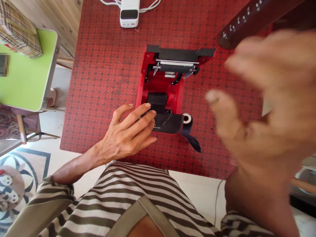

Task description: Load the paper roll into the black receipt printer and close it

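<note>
Head view: left fingers (140,112) spread open on red printer's black flap (168,123).

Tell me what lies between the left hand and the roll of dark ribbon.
In the head view, the black end piece of the red printer lies between the left hand and the roll of dark ribbon.

No legible text on red printer (170,95) or white power bank (129,13); white marks on dark rod (243,23) unreadable.
</note>
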Demonstrator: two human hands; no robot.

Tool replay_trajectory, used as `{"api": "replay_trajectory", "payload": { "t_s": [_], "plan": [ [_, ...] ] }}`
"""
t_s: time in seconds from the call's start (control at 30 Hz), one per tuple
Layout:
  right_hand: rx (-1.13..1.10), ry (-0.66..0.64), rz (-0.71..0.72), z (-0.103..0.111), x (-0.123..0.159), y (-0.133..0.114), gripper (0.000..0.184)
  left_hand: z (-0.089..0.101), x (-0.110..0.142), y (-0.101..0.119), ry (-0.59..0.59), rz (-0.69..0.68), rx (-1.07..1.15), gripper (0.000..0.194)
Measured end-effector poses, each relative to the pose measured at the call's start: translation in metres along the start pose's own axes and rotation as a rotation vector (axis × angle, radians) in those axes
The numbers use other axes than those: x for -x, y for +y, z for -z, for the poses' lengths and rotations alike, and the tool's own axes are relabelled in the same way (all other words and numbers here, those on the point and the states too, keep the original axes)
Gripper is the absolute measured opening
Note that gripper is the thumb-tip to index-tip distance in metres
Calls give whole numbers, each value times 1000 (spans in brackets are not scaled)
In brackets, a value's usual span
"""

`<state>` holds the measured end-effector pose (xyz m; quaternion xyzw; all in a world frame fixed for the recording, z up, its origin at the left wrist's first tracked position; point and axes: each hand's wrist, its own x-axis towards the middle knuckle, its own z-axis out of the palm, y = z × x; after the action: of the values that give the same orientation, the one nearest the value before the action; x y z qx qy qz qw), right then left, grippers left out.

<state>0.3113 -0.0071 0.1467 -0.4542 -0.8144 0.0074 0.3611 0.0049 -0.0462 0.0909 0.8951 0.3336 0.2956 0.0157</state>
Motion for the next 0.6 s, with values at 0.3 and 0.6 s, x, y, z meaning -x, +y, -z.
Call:
{"api": "replay_trajectory", "payload": {
  "t_s": [0.3,0.6],
  "plan": [
    [67,-175,59,-36,-72,39,40,5,-11,7,-21,-63,-178,19],
    [-37,-118,152,-28,-46,19,18,6,-8,9,-30,-60,-170,23]
  ]
}}
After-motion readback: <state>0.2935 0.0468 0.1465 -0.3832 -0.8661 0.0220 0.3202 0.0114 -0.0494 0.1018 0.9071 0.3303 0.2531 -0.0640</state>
